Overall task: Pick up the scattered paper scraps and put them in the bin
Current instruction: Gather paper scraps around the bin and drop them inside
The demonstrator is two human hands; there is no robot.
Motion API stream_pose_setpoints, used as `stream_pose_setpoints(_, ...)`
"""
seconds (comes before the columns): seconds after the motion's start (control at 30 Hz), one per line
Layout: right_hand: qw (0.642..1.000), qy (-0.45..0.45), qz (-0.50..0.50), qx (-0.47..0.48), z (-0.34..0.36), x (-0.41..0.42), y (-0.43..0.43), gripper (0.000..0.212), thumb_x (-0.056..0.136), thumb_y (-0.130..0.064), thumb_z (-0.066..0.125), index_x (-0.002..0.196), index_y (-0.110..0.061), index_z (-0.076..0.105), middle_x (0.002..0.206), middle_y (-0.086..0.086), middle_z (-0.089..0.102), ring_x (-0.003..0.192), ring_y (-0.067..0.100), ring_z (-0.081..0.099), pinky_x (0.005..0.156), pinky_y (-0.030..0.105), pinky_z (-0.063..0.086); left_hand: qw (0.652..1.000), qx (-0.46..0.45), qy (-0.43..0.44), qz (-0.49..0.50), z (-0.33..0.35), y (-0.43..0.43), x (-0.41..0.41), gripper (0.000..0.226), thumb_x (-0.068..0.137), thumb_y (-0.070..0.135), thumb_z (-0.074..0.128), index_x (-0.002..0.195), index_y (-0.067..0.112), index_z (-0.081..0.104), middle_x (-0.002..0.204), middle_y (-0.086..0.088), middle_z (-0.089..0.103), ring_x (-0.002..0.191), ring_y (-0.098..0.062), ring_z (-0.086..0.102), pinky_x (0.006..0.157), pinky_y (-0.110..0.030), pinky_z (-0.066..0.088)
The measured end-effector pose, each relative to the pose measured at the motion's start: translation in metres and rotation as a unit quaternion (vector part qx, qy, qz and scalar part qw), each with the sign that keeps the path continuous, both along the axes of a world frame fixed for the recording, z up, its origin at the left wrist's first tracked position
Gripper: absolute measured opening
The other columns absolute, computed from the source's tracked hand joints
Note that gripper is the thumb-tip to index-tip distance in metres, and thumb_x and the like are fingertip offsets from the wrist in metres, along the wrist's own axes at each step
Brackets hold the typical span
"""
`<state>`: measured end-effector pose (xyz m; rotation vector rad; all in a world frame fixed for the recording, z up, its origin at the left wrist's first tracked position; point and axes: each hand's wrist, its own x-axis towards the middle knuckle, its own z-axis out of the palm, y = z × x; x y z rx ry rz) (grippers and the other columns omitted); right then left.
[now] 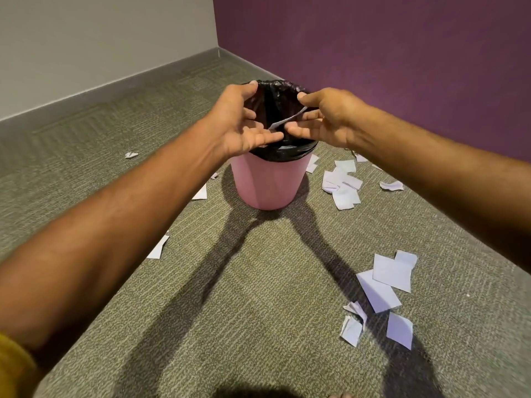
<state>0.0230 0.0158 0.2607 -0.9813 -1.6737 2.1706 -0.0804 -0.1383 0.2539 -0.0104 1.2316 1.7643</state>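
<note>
Left hand [244, 122]: spread, empty, over the pink bin [270, 182].
Right hand [324, 116]: pinches one paper scrap [287, 119] above it.
Loose scraps [342, 186]: carpet [258, 282], 3 and 5 o'clock of bin.
Handling: light, limp; lift by an edge.

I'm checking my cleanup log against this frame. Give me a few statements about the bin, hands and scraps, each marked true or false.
1. The pink bin has a black liner. True.
2. The left hand and right hand are both above the bin's mouth. True.
3. The bin lies tipped on its side. False: it stands upright on the carpet.
4. No paper remains on the floor. False: scattered scraps lie on both sides of the bin.
5. A paper strip is between the two hands. True.
</note>
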Motion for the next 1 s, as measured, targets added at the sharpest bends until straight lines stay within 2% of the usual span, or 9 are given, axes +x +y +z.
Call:
stream_pose_setpoints(0.1,1.0,-0.011,-0.001,0.011,0.001,-0.001,0.011,0.019,0.107,-0.009,0.06,0.125,-0.005,0.061,0.13,0.026,0.055,0.107,0.041,0.074,0.08,0.042,0.068,1.0,0.008,0.001,0.007,-0.001,-0.001,-0.005,0.058,0.106,0.036,0.063,0.137,-0.01,0.046,0.147,-0.035,0.041,0.12,-0.065,0.06,0.082,-0.068,0.063)
stream_pose_setpoints(0.2,0.999,-0.021,0.002,0.041,0.008,0.004,0.022,0.018,0.107,-0.008,0.059,0.123,-0.005,0.065,0.125,0.022,0.058,0.106,0.038,0.076,0.084,0.043,0.068,0.999,0.023,0.033,0.022,-0.002,0.001,-0.006,0.052,0.107,0.037,0.06,0.135,-0.006,0.055,0.137,-0.031,0.057,0.113,-0.051,0.071,0.083,-0.058,0.066)
stream_pose_setpoints(0.27,0.997,-0.032,0.007,0.074,0.015,0.012,0.032,0.019,0.106,-0.008,0.06,0.123,-0.003,0.066,0.123,0.02,0.061,0.104,0.035,0.078,0.079,0.038,0.068,0.997,0.032,0.065,0.042,-0.001,0.004,0.001,0.042,0.107,0.039,0.059,0.116,-0.001,0.065,0.111,-0.02,0.071,0.091,-0.033,0.077,0.074,-0.042,0.068)
stream_pose_setpoints(0.4,0.985,-0.076,0.034,0.149,0.022,0.041,0.06,0.02,0.106,-0.012,0.062,0.123,-0.005,0.067,0.114,0.015,0.067,0.09,0.023,0.076,0.075,0.03,0.064,0.986,0.039,0.155,-0.041,0.005,0.014,0.038,0.033,0.107,0.042,0.058,0.099,0.013,0.07,0.074,-0.003,0.061,0.059,-0.015,0.058,0.052,-0.023,0.048)
stream_pose_setpoints(0.53,0.971,-0.153,0.048,0.175,0.008,0.077,0.086,0.022,0.106,-0.012,0.063,0.126,-0.004,0.066,0.113,0.014,0.07,0.083,0.02,0.073,0.073,0.03,0.064,0.951,0.03,0.236,-0.199,-0.018,0.028,0.075,0.03,0.108,0.042,0.057,0.108,0.015,0.07,0.078,0.0,0.062,0.063,-0.015,0.057,0.055,-0.025,0.045)
stream_pose_setpoints(0.7,0.964,-0.221,0.058,0.137,-0.049,0.135,0.112,0.019,0.105,-0.005,0.063,0.123,0.001,0.066,0.11,0.02,0.07,0.072,0.02,0.069,0.065,0.032,0.062,0.911,-0.027,0.259,-0.321,-0.088,0.035,0.111,0.033,0.106,0.028,0.069,0.122,0.0,0.068,0.096,-0.02,0.073,0.076,-0.025,0.068,0.063,-0.032,0.057)
stream_pose_setpoints(0.8,0.962,-0.243,0.034,0.12,-0.094,0.168,0.117,0.022,0.1,0.003,0.065,0.122,0.009,0.065,0.104,0.024,0.069,0.069,0.021,0.068,0.066,0.034,0.06,0.849,-0.08,0.341,-0.394,-0.151,0.027,0.143,0.024,0.096,0.035,0.081,0.115,0.021,0.074,0.109,-0.01,0.076,0.087,-0.022,0.076,0.078,-0.041,0.065)
stream_pose_setpoints(0.93,0.938,-0.298,0.083,0.156,-0.153,0.213,0.11,0.011,0.096,0.006,0.072,0.107,0.007,0.072,0.092,0.024,0.072,0.069,0.024,0.07,0.071,0.042,0.061,0.72,-0.019,0.503,-0.477,-0.238,0.01,0.189,0.051,0.086,0.05,0.087,0.128,0.028,0.069,0.12,0.01,0.068,0.104,0.007,0.062,0.091,-0.024,0.054)
stream_pose_setpoints(1.0,0.907,-0.321,0.172,0.209,-0.176,0.239,0.104,0.007,0.092,0.003,0.078,0.094,-0.003,0.075,0.086,0.017,0.076,0.07,0.023,0.07,0.071,0.043,0.059,0.64,0.026,0.582,-0.501,-0.274,0.006,0.212,0.067,0.085,0.058,0.084,0.14,0.025,0.063,0.136,0.004,0.061,0.125,-0.01,0.058,0.102,-0.036,0.051)
